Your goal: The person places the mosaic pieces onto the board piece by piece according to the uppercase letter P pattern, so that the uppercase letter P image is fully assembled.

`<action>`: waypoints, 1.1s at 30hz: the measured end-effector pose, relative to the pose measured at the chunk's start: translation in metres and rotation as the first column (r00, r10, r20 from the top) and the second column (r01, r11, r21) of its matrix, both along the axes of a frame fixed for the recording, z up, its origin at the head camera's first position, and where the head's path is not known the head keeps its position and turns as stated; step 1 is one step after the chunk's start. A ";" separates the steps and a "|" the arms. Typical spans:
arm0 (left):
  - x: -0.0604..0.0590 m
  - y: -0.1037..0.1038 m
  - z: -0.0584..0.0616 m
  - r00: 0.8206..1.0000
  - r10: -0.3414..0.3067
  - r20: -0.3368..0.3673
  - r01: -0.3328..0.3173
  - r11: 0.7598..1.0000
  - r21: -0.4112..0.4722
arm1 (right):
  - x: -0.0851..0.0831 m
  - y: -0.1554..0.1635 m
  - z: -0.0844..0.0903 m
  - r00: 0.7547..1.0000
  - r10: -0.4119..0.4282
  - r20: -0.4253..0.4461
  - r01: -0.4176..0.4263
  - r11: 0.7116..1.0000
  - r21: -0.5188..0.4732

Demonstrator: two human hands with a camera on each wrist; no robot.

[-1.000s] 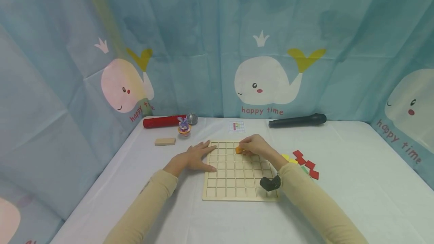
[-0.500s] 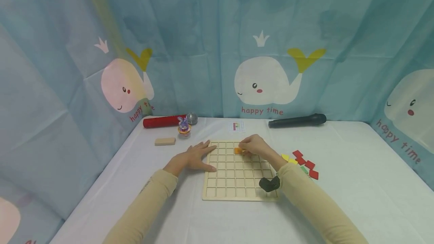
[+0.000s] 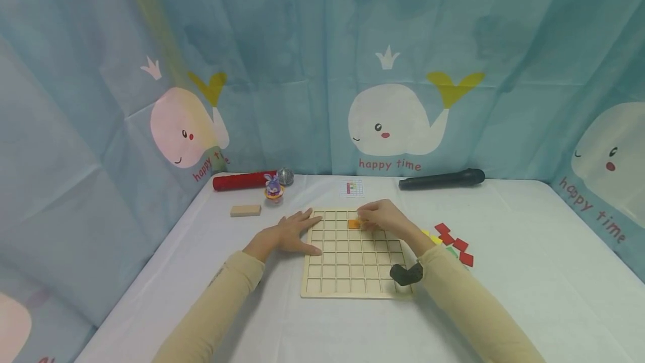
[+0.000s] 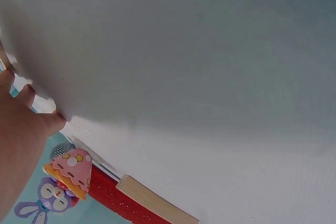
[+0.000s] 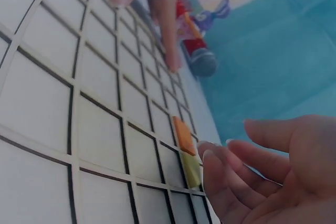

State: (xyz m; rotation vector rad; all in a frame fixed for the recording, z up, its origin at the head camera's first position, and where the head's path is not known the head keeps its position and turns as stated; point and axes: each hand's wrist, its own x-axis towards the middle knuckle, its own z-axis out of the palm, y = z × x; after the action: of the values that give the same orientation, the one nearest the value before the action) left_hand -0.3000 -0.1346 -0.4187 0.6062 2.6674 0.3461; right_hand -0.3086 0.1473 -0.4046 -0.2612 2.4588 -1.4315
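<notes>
Head view shows your right hand over the far rows of the wooden grid board, fingers loose and grasping nothing, fingertips just beside the orange tile lying in a cell. Your left hand rests flat, fingers spread, at the board's left edge.

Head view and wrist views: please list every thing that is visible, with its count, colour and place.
grid board: 1, pale wood, table centre
orange tile: 1, in a far-row board cell
yellow tile: 1, in the cell beside the orange tile
loose tiles: several, red, yellow, green, right of board
pattern card: 1, white, behind board
black microphone: 1, far right
red microphone: 1, far left
bunny toy: 1, purple, beside it
wooden block: 1, tan, left
left hand: flat at the board's left edge
right hand: fingers at the orange tile
</notes>
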 end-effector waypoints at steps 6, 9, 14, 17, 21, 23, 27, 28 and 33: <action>0.000 0.001 0.000 1.000 -0.010 -0.002 0.010 1.000 -0.004 | 0.008 0.020 0.004 0.998 0.012 0.059 -0.007 0.995 -0.095; -0.001 0.000 0.001 1.000 -0.021 -0.009 0.021 1.000 0.005 | 0.012 0.032 0.006 0.998 0.015 0.053 -0.007 0.990 -0.143; -0.002 -0.001 0.000 0.999 -0.034 -0.015 0.034 0.999 -0.002 | 0.019 0.055 0.012 1.000 0.003 -0.004 -0.004 0.979 -0.204; -0.002 -0.002 -0.001 0.999 -0.035 -0.021 0.035 0.999 0.001 | 0.024 0.067 0.014 0.999 -0.025 -0.027 0.018 0.979 -0.204; -0.003 -0.001 -0.002 0.999 -0.040 -0.025 0.041 0.999 0.008 | 0.030 0.083 0.016 0.998 -0.067 -0.003 0.065 0.973 -0.220; -0.003 -0.001 -0.002 0.999 -0.042 -0.023 0.042 0.999 0.005 | 0.032 0.092 0.016 0.996 -0.091 0.020 0.093 0.974 -0.208; -0.003 -0.001 -0.002 0.999 -0.043 -0.019 0.043 0.999 0.006 | 0.038 0.106 0.015 0.991 -0.119 0.056 0.127 0.977 -0.173; -0.003 -0.001 -0.002 0.999 -0.044 -0.019 0.044 0.999 0.011 | 0.039 0.109 0.014 0.991 -0.121 0.061 0.129 0.978 -0.163; -0.004 -0.004 -0.004 0.998 -0.053 -0.033 0.055 0.998 0.032 | 0.041 0.121 0.009 0.997 -0.067 0.028 0.071 0.980 -0.186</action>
State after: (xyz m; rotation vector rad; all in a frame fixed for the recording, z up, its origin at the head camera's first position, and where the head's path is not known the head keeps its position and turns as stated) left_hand -0.3042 -0.1384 -0.4229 0.6984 2.6751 0.3689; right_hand -0.2681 0.2685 -0.3954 -0.1994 2.3387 -1.6889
